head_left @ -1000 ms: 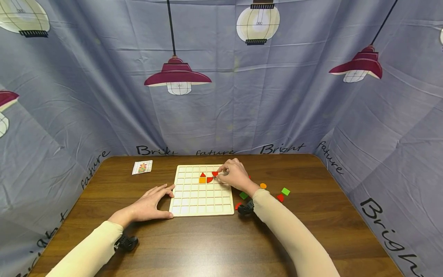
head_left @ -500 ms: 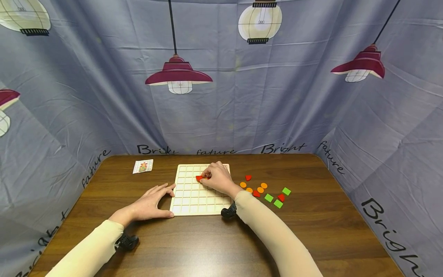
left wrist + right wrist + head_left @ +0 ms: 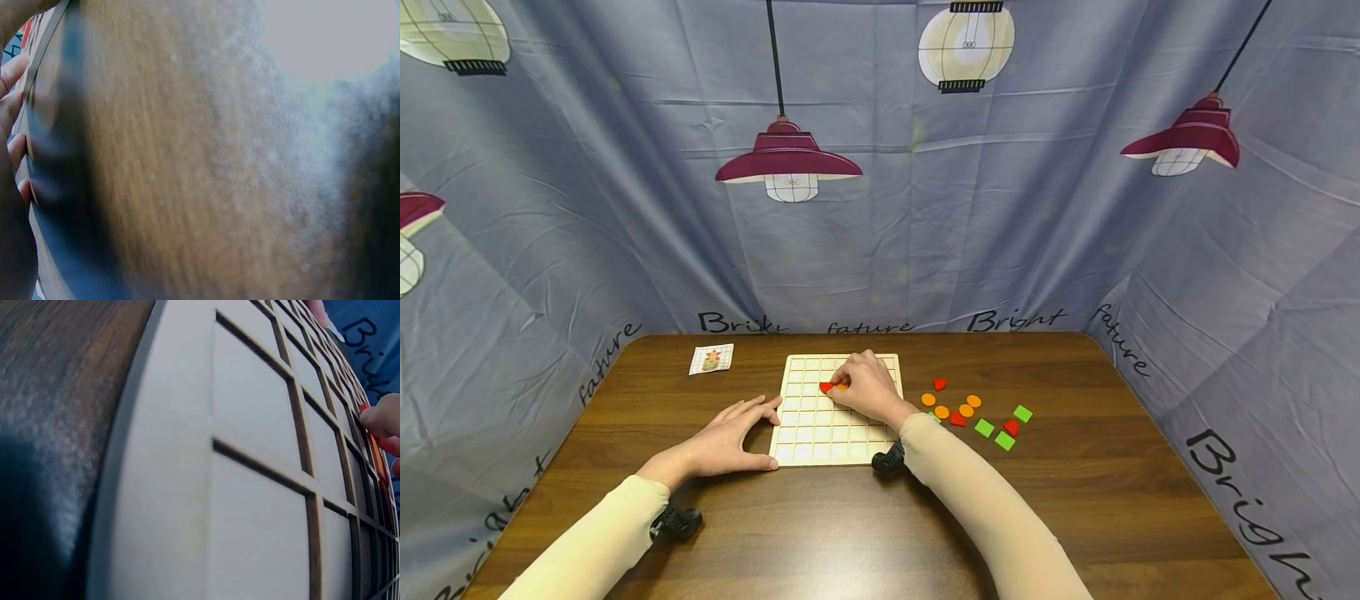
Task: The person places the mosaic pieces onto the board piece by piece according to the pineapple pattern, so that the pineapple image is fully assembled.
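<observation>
A pale wooden grid board [image 3: 808,454] lies on the brown table. My right hand [image 3: 867,387] is over its upper part, with thumb and fingertips pinching a small red fan-shaped tile [image 3: 825,387]. Just right of that tile, part of an orange tile [image 3: 842,387] shows; the other tiles there are covered by the hand. In the right wrist view, the thumb [image 3: 382,415] presses near the red tile at the far side of the grid. My left hand [image 3: 722,442] rests at the board's left edge, thumb and fingers spread and touching the rim.
Right of the board lie loose tiles: several orange rounds [image 3: 966,411], several green squares [image 3: 1005,441] and red fan-shaped pieces [image 3: 1012,427]. A small card with a pineapple pattern [image 3: 711,359] lies at the back left. A printed blue-grey curtain [image 3: 880,250] stands behind the table.
My right hand has moved left across the board, carrying the red tile from the right of the placed tiles to their left side. The left hand has stayed at the board's edge.
</observation>
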{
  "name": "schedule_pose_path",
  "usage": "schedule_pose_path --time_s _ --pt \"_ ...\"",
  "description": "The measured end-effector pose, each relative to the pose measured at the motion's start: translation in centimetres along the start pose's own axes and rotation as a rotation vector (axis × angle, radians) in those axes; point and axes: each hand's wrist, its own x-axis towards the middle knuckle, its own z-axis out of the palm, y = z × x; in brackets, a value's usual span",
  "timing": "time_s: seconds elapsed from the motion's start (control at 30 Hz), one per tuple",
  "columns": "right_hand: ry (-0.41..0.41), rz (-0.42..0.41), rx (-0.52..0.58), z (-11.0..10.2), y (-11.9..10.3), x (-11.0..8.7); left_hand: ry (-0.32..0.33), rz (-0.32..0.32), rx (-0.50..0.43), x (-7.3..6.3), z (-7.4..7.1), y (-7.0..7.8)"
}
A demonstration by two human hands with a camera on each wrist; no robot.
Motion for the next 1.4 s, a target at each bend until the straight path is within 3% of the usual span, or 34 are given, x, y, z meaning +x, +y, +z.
schedule_pose_path --time_s 0.97,1.1,1.4 --pt "0.019 0.024 -0.001 -0.1 -0.3 0.2 0.0 -0.012 -0.002 0.1 0.1 -0.1" --pt "0.028 0.038 0.043 -1.2 0.1 0.0 -0.001 -0.008 -0.003 0.0 0.1 0.0" --pt "0.053 0.051 0.175 -6.1 2.6 -1.4 0.001 -0.01 0.01 -0.1 -0.1 0.0"
